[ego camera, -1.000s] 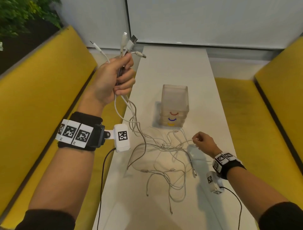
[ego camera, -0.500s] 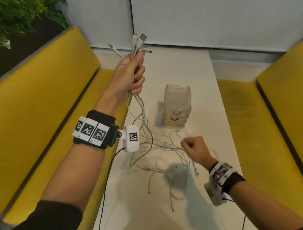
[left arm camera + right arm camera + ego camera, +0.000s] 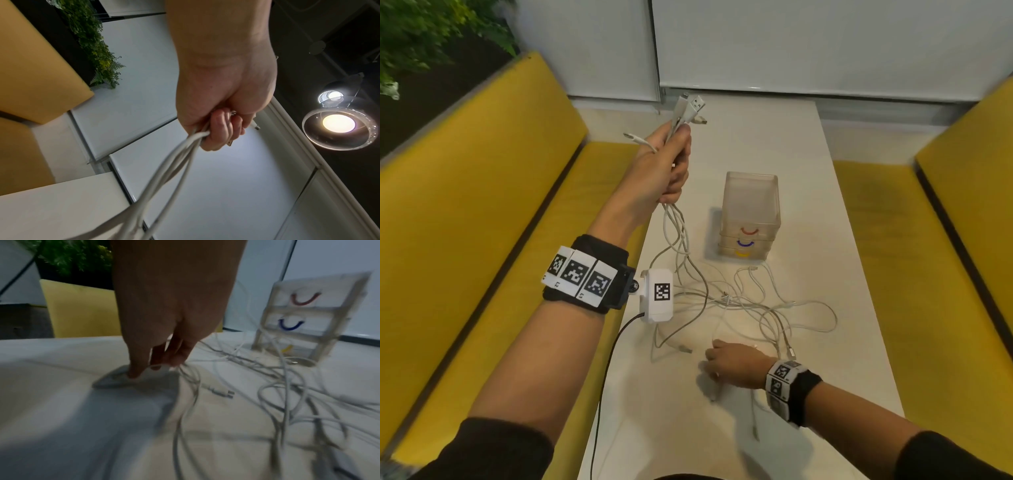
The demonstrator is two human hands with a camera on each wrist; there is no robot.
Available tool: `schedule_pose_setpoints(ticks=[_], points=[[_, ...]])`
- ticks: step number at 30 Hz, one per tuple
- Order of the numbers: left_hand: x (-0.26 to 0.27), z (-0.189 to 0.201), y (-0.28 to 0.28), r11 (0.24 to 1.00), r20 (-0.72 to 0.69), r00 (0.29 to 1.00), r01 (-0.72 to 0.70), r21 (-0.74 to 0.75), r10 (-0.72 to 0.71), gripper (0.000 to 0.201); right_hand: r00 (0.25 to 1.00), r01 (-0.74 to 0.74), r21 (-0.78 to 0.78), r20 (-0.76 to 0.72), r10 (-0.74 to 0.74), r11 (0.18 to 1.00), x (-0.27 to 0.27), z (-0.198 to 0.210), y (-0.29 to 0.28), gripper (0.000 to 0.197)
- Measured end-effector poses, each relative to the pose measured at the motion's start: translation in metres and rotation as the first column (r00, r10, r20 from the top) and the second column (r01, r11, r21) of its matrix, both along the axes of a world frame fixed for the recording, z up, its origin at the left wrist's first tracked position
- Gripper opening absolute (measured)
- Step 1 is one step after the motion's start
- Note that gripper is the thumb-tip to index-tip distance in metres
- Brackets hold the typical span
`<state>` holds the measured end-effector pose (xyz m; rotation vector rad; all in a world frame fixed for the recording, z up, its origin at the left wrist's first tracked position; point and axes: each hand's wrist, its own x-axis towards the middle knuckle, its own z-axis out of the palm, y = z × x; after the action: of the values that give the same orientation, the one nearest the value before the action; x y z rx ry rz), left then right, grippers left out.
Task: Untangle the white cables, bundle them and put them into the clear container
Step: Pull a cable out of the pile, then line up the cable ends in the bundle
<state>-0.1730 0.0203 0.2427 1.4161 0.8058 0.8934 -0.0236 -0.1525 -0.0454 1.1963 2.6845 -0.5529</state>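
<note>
Left hand (image 3: 664, 164) fisted round raised white cables (image 3: 726, 301); right hand (image 3: 736, 363) fingertips pinching one strand on table (image 3: 774, 144).

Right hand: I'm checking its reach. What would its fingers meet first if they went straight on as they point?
The right hand points down; its fingertips look already at the white tabletop, beside a thin white cable.

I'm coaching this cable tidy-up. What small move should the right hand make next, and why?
Probably pinch the loose cable under its fingertips and lift it clear. The right hand is down on the table at the tangle of white cables, while the left hand grips several plug ends up high.
</note>
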Motion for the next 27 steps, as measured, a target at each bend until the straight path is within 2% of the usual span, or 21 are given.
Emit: schedule_pose_setpoints(ticks=[2,3,5,7,10,13,15,19,21,23,25,27], points=[[-0.003,-0.002,0.001,1.0,-0.001,1.0,-0.003,0.004,0.003,0.026,0.967,0.161,-0.131,-0.177,-0.183,0.978,0.012,0.021,0.0,0.009],[-0.004,-0.002,0.001,1.0,-0.003,1.0,-0.005,0.005,0.005,0.027,0.906,0.251,-0.212,-0.292,-0.306,0.945,0.02,0.037,0.001,0.009],[-0.006,-0.004,0.0,1.0,-0.008,1.0,-0.01,0.003,0.01,0.029,0.707,0.371,-0.359,-0.488,-0.511,0.856,0.036,0.075,0.005,0.005],[-0.007,-0.005,0.0,1.0,-0.011,1.0,-0.011,0.007,0.011,0.03,0.512,0.426,-0.461,-0.587,-0.628,0.778,0.054,0.112,0.007,0.004],[-0.004,-0.004,-0.004,0.999,0.0,1.0,0.03,0.02,-0.03,0.028,0.308,0.451,-0.5,-0.69,-0.655,0.739,0.077,0.164,0.008,0.01],[0.007,-0.004,-0.014,0.991,0.007,0.992,0.128,0.029,-0.128,0.02,0.178,0.463,-0.466,-0.784,-0.594,0.754,0.087,0.203,0.014,0.014],[0.019,-0.006,-0.023,0.981,0.017,0.981,0.191,0.033,-0.192,0.016,0.128,0.474,-0.435,-0.826,-0.549,0.766,0.086,0.223,0.019,0.015],[0.038,-0.011,-0.04,0.962,-0.036,0.965,0.261,0.079,-0.259,0.016,0.09,0.471,-0.39,-0.871,-0.483,0.791,0.073,0.254,0.025,0.022],[0.044,-0.013,-0.049,0.939,-0.043,0.948,0.319,0.126,-0.316,0.015,0.075,0.455,-0.382,-0.884,-0.462,0.805,0.065,0.265,0.027,0.017],[0.047,-0.013,-0.055,0.928,0.043,0.932,0.354,0.114,-0.361,0.011,0.059,0.451,-0.386,-0.887,-0.458,0.805,0.061,0.269,0.031,0.012],[0.048,-0.012,-0.056,0.93,0.175,0.914,0.366,0.037,-0.367,0.013,0.036,0.448,-0.426,-0.87,-0.492,0.786,0.061,0.269,0.035,0.014],[0.05,-0.011,-0.058,0.937,0.214,0.915,0.348,0.013,-0.343,0.013,0.011,0.432,-0.476,-0.847,-0.532,0.766,0.059,0.27,0.036,0.017]])
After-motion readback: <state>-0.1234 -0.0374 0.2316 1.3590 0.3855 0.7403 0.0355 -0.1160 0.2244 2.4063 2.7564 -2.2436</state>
